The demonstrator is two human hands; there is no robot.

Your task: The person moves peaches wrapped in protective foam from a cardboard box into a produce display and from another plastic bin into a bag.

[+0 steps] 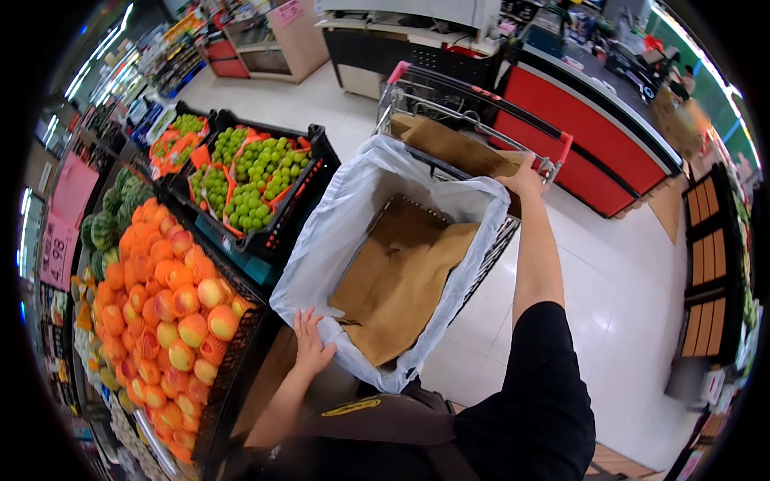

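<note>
In front of me a crate lined with a whitish plastic bag (pixel 313 240) has flattened brown cardboard (pixel 403 276) lying inside. The liner is folded out over its rim. My left hand (pixel 311 341) rests at the near left corner, fingers spread against the liner's edge. At the far right corner is my right hand (pixel 522 178), beside the rim and folded cardboard (pixel 451 139); its fingers are partly hidden, so its grip is unclear. That cardboard sits in a metal shopping cart (pixel 415 102) directly beyond the crate.
Close on the left, net-wrapped peach-like fruit (pixel 174 312) fills a black display bin. Green grapes (pixel 258 174) fill a black crate behind it, near watermelons (pixel 108 216). A red checkout counter (pixel 577 138) stands beyond the cart. Black shelving (pixel 704 264) lines the right side.
</note>
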